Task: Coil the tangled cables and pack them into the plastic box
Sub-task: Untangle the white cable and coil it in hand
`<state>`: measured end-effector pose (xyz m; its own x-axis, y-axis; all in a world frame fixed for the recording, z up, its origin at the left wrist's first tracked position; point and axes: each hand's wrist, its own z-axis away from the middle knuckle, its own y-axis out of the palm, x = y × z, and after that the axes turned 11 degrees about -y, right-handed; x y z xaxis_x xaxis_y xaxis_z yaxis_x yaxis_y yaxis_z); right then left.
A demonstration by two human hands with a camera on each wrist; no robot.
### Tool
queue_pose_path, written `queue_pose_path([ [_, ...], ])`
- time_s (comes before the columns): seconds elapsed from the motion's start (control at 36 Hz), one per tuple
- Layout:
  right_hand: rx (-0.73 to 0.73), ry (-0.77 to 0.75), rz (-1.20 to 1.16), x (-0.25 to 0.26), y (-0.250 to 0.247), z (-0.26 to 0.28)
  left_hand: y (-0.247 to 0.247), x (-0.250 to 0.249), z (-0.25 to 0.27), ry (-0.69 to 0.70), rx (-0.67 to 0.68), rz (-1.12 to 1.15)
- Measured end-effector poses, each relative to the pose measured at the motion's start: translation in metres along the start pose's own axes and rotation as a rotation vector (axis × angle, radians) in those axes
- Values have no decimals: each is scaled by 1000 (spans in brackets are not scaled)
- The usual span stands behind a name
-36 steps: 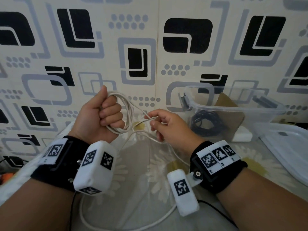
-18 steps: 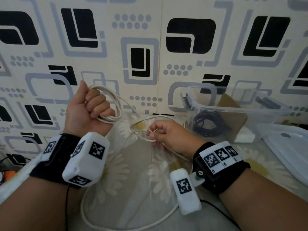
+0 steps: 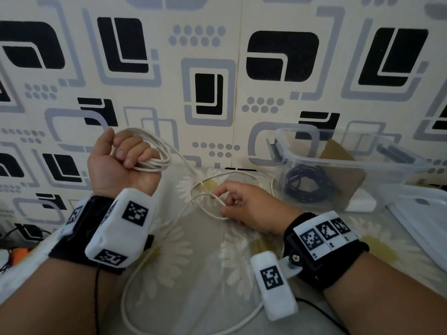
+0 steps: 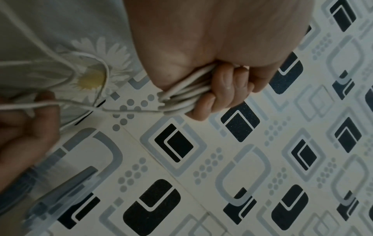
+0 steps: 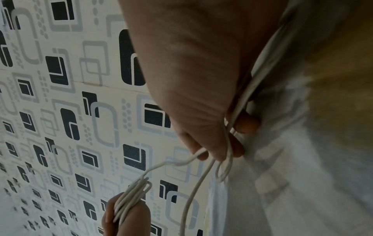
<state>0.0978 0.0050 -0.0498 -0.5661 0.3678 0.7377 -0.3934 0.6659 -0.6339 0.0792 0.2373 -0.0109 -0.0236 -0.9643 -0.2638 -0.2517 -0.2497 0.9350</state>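
The left hand [image 3: 123,165] is clenching the white cable [image 3: 154,158] coil; the right hand [image 3: 246,206] is pinching the loose run beside it. Feeding slack evenly should avoid kinks before boxing in the plastic box [image 3: 348,163].

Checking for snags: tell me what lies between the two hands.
Only a white cable strand, running from the left hand to the right hand, per the head view.

No readable text or labels anywhere
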Motion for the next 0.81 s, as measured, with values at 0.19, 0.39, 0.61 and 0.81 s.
queue_pose_path([
  [0.19, 154, 28, 48, 7, 2, 1, -3, 4, -5, 44, -41, 58],
  [0.39, 247, -30, 75, 25, 1, 6, -4, 12, -9, 35, -87, -169],
  [0.61, 229, -109, 99, 32, -1, 4, -4, 27, -10, 30, -169, -576],
  [0.81, 75, -217, 47, 32, -2, 3, -4, 39, -1, 56, -162, -1181],
])
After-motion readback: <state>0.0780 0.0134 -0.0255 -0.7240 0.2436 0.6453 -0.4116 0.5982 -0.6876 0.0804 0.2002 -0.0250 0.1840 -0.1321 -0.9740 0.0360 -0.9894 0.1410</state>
